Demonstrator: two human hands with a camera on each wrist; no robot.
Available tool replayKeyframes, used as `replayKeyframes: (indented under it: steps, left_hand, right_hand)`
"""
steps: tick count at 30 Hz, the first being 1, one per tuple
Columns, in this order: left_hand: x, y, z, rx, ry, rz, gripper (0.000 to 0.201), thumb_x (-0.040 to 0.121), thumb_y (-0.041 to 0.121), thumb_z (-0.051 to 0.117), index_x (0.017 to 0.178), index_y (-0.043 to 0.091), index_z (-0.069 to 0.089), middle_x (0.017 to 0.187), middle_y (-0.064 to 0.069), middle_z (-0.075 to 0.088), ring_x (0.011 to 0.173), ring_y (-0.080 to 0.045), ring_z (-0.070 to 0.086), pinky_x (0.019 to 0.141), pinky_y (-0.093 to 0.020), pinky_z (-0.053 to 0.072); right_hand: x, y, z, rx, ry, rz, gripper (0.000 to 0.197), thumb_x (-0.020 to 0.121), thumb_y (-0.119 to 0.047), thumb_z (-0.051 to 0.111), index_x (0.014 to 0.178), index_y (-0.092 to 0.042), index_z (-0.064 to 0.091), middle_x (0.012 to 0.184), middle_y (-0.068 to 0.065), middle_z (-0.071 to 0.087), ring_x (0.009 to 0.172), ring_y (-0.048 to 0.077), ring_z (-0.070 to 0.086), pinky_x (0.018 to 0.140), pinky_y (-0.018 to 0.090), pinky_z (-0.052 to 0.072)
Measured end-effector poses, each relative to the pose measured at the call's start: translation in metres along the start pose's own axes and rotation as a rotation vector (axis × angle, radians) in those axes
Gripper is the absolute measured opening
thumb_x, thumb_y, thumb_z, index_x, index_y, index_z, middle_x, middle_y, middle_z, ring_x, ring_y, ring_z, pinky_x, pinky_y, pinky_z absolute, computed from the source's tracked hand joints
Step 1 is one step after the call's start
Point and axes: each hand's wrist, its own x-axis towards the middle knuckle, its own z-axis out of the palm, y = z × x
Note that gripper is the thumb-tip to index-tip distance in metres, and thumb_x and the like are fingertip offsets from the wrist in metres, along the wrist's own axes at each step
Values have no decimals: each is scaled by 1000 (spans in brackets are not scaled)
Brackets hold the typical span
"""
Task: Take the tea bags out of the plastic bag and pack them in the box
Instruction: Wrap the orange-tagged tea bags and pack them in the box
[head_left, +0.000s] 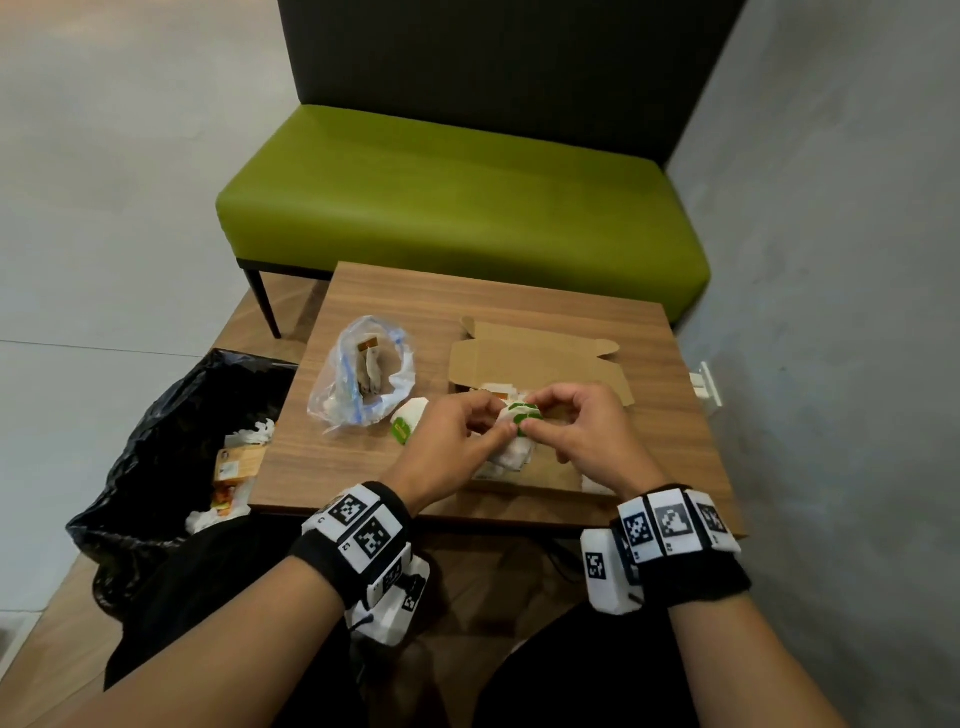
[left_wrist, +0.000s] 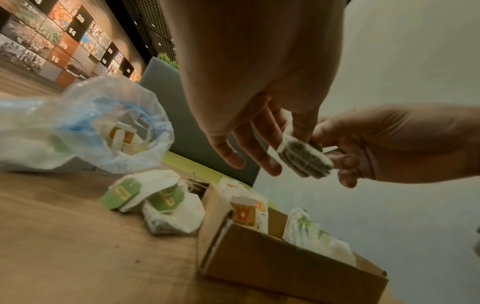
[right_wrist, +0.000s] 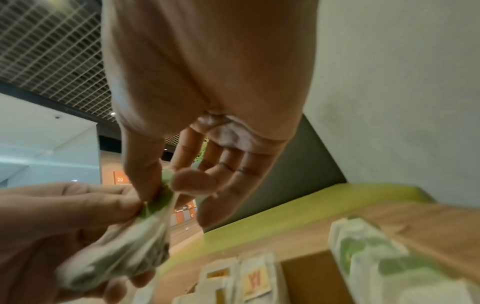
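Overhead, both hands, left hand (head_left: 451, 435) and right hand (head_left: 581, 432), pinch a stack of tea bags (head_left: 521, 415) over the open box (head_left: 540, 364); lowering it in comes next. Left wrist: plastic bag (left_wrist: 103, 125) holds more (count unclear). Right wrist: blurred, box contents indistinct.

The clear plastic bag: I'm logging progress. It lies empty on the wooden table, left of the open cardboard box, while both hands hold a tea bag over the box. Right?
Not quite: the clear plastic bag is not empty. The left wrist view shows tea bags still inside it. The rest holds: it lies on the wooden table, left of the open cardboard box, while both hands hold a tea bag over the box.
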Motion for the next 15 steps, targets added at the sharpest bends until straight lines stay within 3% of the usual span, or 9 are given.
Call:
replayKeyframes:
  steps: [2, 4, 6, 9, 12, 15]
  left_hand:
    - [3, 0, 8, 80, 19, 10, 5, 92, 19, 69, 93, 15, 71, 85, 5, 74, 77, 2, 65, 68, -15, 46]
    - [5, -2, 14, 230, 58, 3, 11, 89, 28, 72, 98, 22, 70, 91, 15, 68, 84, 4, 60, 67, -13, 40]
    - [3, -6, 16, 350, 84, -26, 20, 88, 29, 71, 108, 24, 67, 99, 16, 64, 83, 2, 55, 67, -10, 38]
    - [0, -12, 14, 495, 62, -55, 18, 91, 26, 68, 108, 23, 67, 104, 9, 67, 84, -3, 56, 76, -19, 43]
    - [-4, -19, 11, 671, 2, -79, 14, 91, 27, 66, 105, 25, 67, 107, 7, 61, 100, -10, 56, 85, -27, 50]
    - [-7, -23, 11, 755, -39, -102, 19, 92, 30, 65, 109, 24, 68, 113, 4, 57, 106, -15, 55, 90, -34, 52]
  right_hand:
    - [5, 3, -12, -140, -9, -24, 17, 79, -22, 83, 81, -34, 71, 71, -14, 69, 57, 1, 58, 54, 27, 46]
    - [11, 7, -25, -249, 19, -36, 15, 80, -22, 82, 81, -32, 71, 74, -14, 64, 59, -3, 55, 57, 19, 38]
    - [20, 15, -39, -346, 92, -27, 11, 80, -23, 81, 86, -28, 73, 81, -13, 61, 62, 2, 51, 59, 25, 39]
    - [33, 30, -51, -464, 151, 47, 12, 83, -27, 78, 94, -26, 74, 87, -8, 60, 69, 8, 50, 65, 34, 46]
    - [41, 37, -53, -517, 51, 126, 11, 85, -26, 77, 94, -26, 72, 84, -5, 63, 72, 10, 54, 64, 31, 43]
    - [49, 41, -45, -473, -141, 193, 14, 84, -20, 79, 83, -29, 68, 74, -3, 63, 70, 13, 56, 62, 28, 43]
